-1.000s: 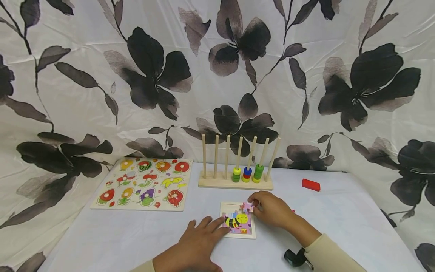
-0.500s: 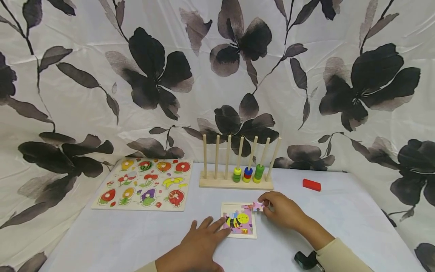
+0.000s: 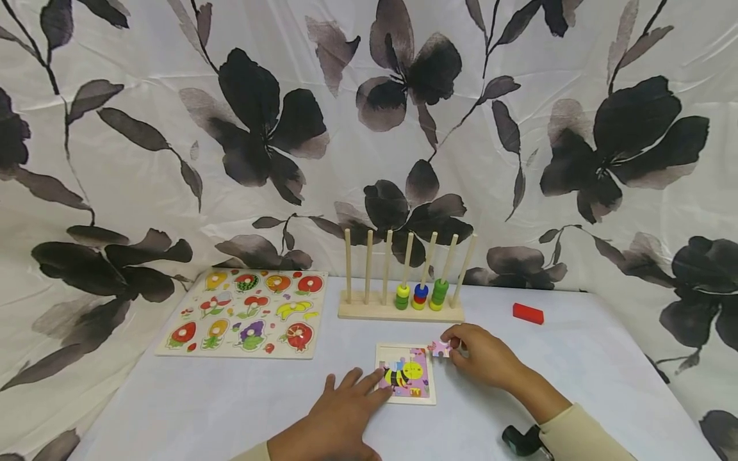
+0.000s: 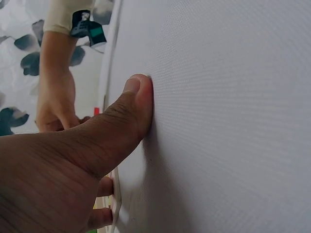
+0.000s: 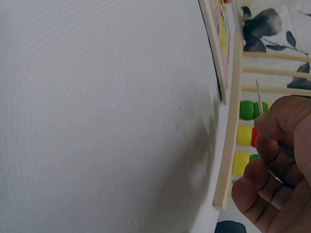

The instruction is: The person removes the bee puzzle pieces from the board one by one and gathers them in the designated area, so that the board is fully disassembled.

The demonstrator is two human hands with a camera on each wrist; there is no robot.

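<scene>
A small square wooden tray puzzle (image 3: 426,401) with a bee picture lies on the table in the head view. My left hand (image 3: 340,413) is spread flat, its fingertips resting on the puzzle's left side. In the left wrist view, the left thumb (image 4: 138,99) extends over the white cloth. My right hand (image 3: 487,358) pinches a pink jigsaw piece (image 3: 441,349) between thumb and fingers at the tray's upper right corner. Seen edge-on in the right wrist view, that jigsaw piece (image 5: 259,94) is a thin sliver. Bare wood shows in the tray's upper left part.
Behind the puzzle stands a wooden peg rack (image 3: 369,312) with coloured beads on three pegs. A fruit puzzle board (image 3: 230,351) lies at the back left. To the right is a red block (image 3: 528,314). A black-green device (image 3: 519,442) sits at the right wrist.
My right hand has drawn the jigsaw piece rightward from over the tray to its upper right corner, turning it slightly. The left hand has stayed on the puzzle.
</scene>
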